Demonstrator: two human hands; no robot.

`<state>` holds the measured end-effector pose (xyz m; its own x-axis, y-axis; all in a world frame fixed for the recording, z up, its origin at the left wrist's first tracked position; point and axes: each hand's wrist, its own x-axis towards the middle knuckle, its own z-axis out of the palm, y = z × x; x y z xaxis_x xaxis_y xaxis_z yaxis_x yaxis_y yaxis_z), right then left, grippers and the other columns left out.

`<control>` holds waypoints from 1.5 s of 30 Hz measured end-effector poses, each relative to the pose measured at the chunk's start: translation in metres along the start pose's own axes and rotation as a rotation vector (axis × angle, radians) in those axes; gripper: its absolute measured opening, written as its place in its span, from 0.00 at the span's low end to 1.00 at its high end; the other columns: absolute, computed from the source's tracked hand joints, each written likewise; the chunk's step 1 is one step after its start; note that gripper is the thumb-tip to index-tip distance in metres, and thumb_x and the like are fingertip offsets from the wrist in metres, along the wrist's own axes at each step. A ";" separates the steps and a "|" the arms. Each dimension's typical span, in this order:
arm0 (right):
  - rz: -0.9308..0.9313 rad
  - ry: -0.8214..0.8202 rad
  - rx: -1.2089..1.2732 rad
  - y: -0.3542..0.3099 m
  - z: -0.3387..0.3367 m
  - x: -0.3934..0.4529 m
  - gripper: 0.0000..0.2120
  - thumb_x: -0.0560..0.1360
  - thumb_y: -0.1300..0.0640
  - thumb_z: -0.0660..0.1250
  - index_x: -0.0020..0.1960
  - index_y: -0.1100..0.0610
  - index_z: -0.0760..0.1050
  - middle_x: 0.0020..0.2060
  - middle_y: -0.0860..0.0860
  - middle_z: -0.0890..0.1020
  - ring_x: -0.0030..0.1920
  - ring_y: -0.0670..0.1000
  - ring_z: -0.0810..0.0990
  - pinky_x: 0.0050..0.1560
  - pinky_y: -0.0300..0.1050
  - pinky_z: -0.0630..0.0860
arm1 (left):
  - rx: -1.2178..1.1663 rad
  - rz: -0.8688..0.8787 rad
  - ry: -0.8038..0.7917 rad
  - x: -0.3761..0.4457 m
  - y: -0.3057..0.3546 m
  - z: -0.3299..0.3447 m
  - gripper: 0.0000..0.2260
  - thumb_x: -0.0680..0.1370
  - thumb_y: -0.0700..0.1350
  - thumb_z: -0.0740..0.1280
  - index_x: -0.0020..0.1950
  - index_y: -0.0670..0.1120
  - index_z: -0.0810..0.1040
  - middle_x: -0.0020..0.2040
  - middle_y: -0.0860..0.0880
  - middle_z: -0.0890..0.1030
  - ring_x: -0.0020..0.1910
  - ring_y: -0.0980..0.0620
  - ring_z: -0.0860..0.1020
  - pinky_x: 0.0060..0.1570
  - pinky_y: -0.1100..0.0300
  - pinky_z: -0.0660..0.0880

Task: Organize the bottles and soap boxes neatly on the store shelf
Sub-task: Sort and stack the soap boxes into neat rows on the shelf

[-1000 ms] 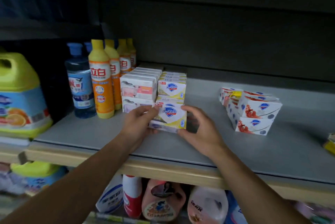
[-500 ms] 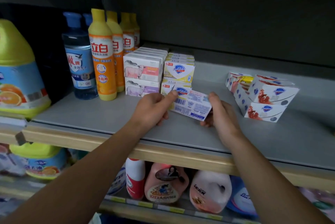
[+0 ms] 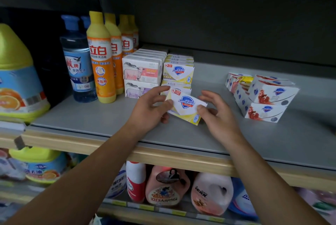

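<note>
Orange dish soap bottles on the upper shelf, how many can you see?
4, in a single row running front to back beside the blue-capped bottle: front, second, third, fourth. More may be hidden behind.

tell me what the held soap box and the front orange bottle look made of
Soap box: probably thin printed card with a slight sheen; flat faces, crisp folded edges. Orange bottle: likely glossy opaque plastic, with soft highlights on its rounded shoulder.
</note>
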<state>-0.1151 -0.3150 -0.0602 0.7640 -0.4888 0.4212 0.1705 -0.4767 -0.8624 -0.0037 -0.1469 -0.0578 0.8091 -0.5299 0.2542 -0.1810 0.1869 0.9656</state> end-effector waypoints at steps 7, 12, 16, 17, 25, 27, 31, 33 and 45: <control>-0.334 0.037 -0.288 -0.001 0.003 -0.005 0.22 0.70 0.69 0.70 0.61 0.53 0.77 0.55 0.47 0.78 0.54 0.47 0.79 0.55 0.47 0.78 | -0.096 -0.010 0.036 -0.005 0.006 0.002 0.08 0.77 0.42 0.70 0.55 0.52 0.80 0.52 0.45 0.83 0.38 0.45 0.82 0.44 0.48 0.82; -0.433 0.041 -0.422 -0.003 0.005 -0.010 0.24 0.68 0.71 0.68 0.62 0.55 0.76 0.58 0.49 0.76 0.56 0.45 0.75 0.55 0.29 0.69 | -0.109 -0.048 0.007 -0.003 0.005 -0.002 0.15 0.77 0.35 0.68 0.63 0.45 0.79 0.58 0.44 0.82 0.48 0.42 0.83 0.50 0.52 0.81; -0.431 0.040 -0.390 -0.003 0.004 -0.010 0.22 0.69 0.70 0.70 0.61 0.56 0.77 0.56 0.50 0.77 0.52 0.44 0.76 0.53 0.30 0.70 | -0.099 -0.068 -0.001 -0.004 0.006 0.000 0.13 0.79 0.36 0.66 0.63 0.45 0.78 0.58 0.41 0.81 0.45 0.42 0.83 0.43 0.54 0.82; -0.412 0.052 -0.358 -0.003 0.003 -0.010 0.21 0.70 0.68 0.70 0.61 0.56 0.77 0.55 0.49 0.78 0.51 0.43 0.77 0.52 0.31 0.72 | -0.054 -0.063 0.016 -0.005 0.005 0.002 0.11 0.80 0.39 0.66 0.62 0.46 0.78 0.56 0.40 0.81 0.42 0.44 0.83 0.38 0.56 0.81; -0.176 0.029 -0.345 0.001 0.001 -0.006 0.18 0.70 0.62 0.66 0.58 0.51 0.77 0.53 0.46 0.79 0.49 0.47 0.80 0.50 0.50 0.79 | 0.564 0.059 0.071 -0.003 0.000 0.003 0.13 0.77 0.48 0.69 0.62 0.50 0.79 0.48 0.52 0.81 0.44 0.50 0.82 0.50 0.58 0.77; -0.163 0.030 -0.359 -0.001 0.000 -0.006 0.18 0.69 0.60 0.67 0.58 0.51 0.77 0.53 0.45 0.78 0.50 0.47 0.80 0.51 0.50 0.79 | 0.613 0.068 0.022 -0.002 0.004 -0.001 0.14 0.77 0.48 0.69 0.63 0.50 0.78 0.52 0.51 0.82 0.46 0.51 0.82 0.51 0.57 0.77; -0.188 0.076 -0.416 -0.003 0.002 -0.007 0.19 0.69 0.57 0.71 0.60 0.50 0.76 0.53 0.43 0.76 0.51 0.46 0.78 0.51 0.41 0.75 | 1.047 0.162 -0.084 0.001 0.008 -0.031 0.17 0.77 0.52 0.68 0.64 0.49 0.78 0.59 0.49 0.82 0.53 0.49 0.80 0.50 0.60 0.72; -0.213 0.068 -0.496 -0.004 0.004 -0.005 0.19 0.69 0.56 0.71 0.60 0.52 0.77 0.53 0.44 0.76 0.53 0.47 0.77 0.50 0.37 0.69 | 1.247 0.175 -0.147 -0.001 0.004 -0.045 0.17 0.78 0.56 0.65 0.59 0.46 0.80 0.57 0.45 0.82 0.57 0.44 0.79 0.54 0.56 0.74; -0.312 -0.148 -0.750 -0.028 0.012 0.043 0.19 0.71 0.54 0.73 0.62 0.49 0.77 0.59 0.47 0.79 0.60 0.50 0.72 0.50 0.33 0.59 | 1.407 0.167 -0.133 0.001 -0.009 -0.047 0.27 0.72 0.62 0.50 0.58 0.51 0.79 0.59 0.51 0.81 0.59 0.45 0.75 0.59 0.53 0.73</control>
<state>-0.0796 -0.3136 -0.0220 0.8335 -0.1770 0.5233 -0.0326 -0.9614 -0.2731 0.0248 -0.1101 -0.0694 0.6800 -0.6710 0.2957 -0.7270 -0.6693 0.1533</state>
